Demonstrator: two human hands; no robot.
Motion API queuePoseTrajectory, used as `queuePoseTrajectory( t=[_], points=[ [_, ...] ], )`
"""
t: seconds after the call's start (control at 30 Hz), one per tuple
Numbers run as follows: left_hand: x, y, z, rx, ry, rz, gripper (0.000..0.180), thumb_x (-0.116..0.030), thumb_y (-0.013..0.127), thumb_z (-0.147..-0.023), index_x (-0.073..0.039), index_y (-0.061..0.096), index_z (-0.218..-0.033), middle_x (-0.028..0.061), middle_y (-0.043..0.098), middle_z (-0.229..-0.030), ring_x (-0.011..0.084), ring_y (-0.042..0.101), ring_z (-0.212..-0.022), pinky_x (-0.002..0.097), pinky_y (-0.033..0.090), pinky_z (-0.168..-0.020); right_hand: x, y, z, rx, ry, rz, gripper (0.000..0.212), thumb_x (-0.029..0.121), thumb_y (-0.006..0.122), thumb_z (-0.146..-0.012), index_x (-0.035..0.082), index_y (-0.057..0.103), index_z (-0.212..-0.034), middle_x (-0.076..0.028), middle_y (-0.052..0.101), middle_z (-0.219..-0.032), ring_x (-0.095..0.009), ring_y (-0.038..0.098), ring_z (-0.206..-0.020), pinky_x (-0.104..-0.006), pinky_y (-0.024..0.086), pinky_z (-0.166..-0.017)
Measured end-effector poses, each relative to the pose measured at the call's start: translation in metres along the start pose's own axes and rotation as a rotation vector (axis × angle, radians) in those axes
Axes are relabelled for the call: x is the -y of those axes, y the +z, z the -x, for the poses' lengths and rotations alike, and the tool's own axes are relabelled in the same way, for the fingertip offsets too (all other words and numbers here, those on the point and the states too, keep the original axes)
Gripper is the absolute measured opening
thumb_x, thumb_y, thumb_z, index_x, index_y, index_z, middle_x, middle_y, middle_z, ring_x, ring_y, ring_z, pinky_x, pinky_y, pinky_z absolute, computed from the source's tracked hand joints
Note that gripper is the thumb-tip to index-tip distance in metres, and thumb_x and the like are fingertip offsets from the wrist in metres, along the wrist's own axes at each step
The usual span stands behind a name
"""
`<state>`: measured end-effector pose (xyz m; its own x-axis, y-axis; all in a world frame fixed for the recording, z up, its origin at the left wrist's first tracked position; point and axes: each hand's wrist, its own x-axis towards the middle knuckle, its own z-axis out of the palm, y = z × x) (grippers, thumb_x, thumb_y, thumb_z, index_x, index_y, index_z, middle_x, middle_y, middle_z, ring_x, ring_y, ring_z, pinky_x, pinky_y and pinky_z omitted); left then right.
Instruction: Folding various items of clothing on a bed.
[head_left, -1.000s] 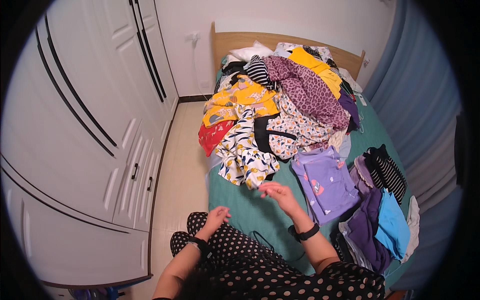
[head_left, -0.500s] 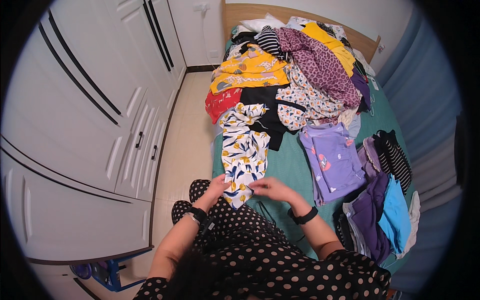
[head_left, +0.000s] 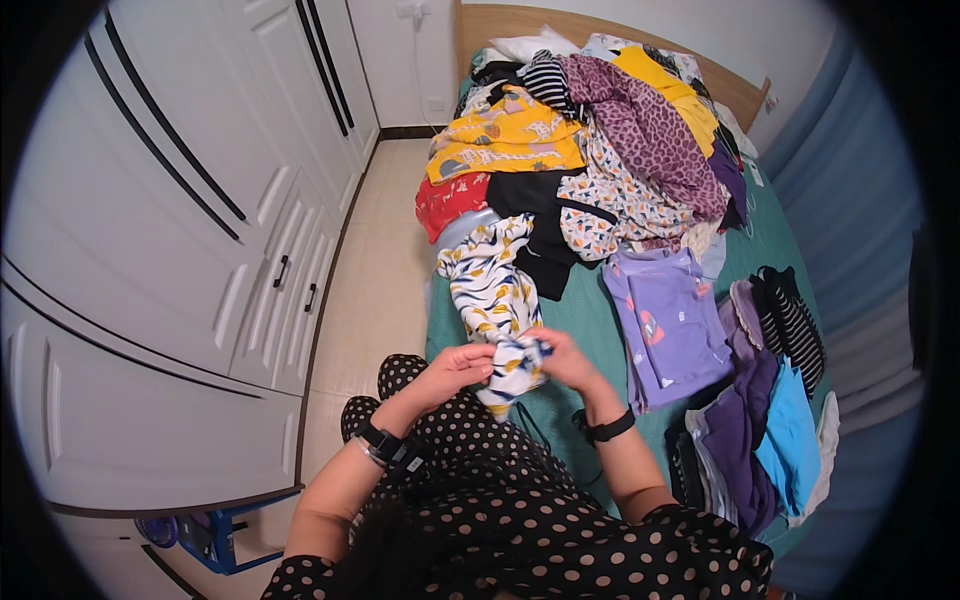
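A white garment (head_left: 490, 285) with a yellow and navy floral print lies lengthwise over the near left edge of the bed, its lower end hanging over my lap. At its left side, my left hand (head_left: 458, 370) pinches the cloth between thumb and fingers. My right hand (head_left: 562, 360) is closed on a bunched part of the same garment, with a dark blue bit showing at the fingers. Between the two hands the fabric is gathered and creased. Just right of it lies a folded lilac garment (head_left: 675, 330) on the green bedsheet (head_left: 585, 320).
A heap of clothes, with a yellow top (head_left: 510, 140) and a pink leopard-print piece (head_left: 650, 130), covers the far bed. Folded clothes, among them a bright blue one (head_left: 790, 440), stand at right. White wardrobes (head_left: 140, 300) line the left; a blue curtain (head_left: 860, 230) hangs right.
Both hands have shifted right, the right one also slightly away from me. The garment's near part, flatter before, is now bunched up between them. Its far end has moved a little, uncovering something grey-blue.
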<state>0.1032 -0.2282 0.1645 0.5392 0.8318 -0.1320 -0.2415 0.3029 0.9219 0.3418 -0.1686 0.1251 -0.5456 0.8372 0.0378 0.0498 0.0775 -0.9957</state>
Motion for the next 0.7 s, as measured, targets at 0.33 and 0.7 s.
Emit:
queuePoseTrajectory(
  t=[0.33, 0.7],
  points=[
    [0.035, -0.043, -0.009, -0.254, -0.185, -0.21, 0.037, -0.01, 0.05, -0.093, -0.006, 0.045, -0.129, 0.0074, 0.063, -0.11, 0.012, 0.06, -0.09, 0.0225, 0.045, -0.074, -0.04, -0.118, 0.061, -0.66, 0.398, 0.852, 0.045, 0.014, 0.065, -0.072, 0.005, 0.056, -0.116, -0.016, 0.064, -0.095, -0.033, 0.062, -0.084, -0.0384, 0.049, -0.078],
    [0.063, -0.069, -0.101, -0.736, 0.4, -1.271, 0.037, 0.0, 0.06, -0.075, -0.01, 0.059, -0.111, 0.0097, 0.058, -0.104, 0.0256, 0.055, -0.095, 0.0364, 0.045, -0.082, -0.065, -0.11, -0.043, -0.456, -0.052, 0.985, 0.024, -0.001, 0.061, -0.068, 0.006, 0.066, -0.089, -0.012, 0.064, -0.092, -0.032, 0.057, -0.095, -0.0396, 0.045, -0.086]
  ],
)
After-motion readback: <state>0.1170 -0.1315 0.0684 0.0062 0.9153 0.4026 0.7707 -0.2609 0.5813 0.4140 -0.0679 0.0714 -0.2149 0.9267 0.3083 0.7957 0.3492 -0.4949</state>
